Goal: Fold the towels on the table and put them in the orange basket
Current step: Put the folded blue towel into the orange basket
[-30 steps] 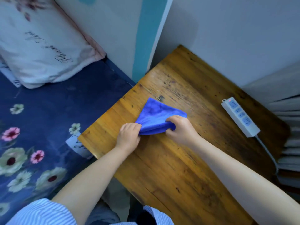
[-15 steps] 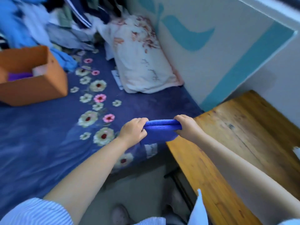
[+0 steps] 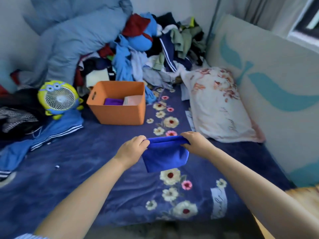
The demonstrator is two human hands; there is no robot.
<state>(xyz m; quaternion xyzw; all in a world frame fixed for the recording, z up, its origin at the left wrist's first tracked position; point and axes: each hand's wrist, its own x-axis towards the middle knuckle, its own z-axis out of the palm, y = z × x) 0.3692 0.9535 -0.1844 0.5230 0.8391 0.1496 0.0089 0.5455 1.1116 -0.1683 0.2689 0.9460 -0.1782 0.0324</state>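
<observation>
A folded blue towel (image 3: 164,156) hangs in the air above the bed, held by its top edge. My left hand (image 3: 133,150) pinches its left corner and my right hand (image 3: 196,144) pinches its right corner. The orange basket (image 3: 119,111) stands on the bed further away and to the left of the towel. Inside it lie a purple towel (image 3: 113,101) and a pink towel (image 3: 133,100). Only a corner of the wooden table (image 3: 305,195) shows at the lower right.
A dark blue flowered bedspread (image 3: 86,169) covers the bed. A floral pillow (image 3: 215,104) leans at the right by the wall. A yellow cartoon fan (image 3: 57,99) stands left of the basket. Piled clothes (image 3: 155,49) and a grey-blue duvet (image 3: 77,37) fill the back.
Both hands lifted the folded blue towel off the table and carried it left over the bed. The view turned from the table to the bed, bringing the basket near the middle.
</observation>
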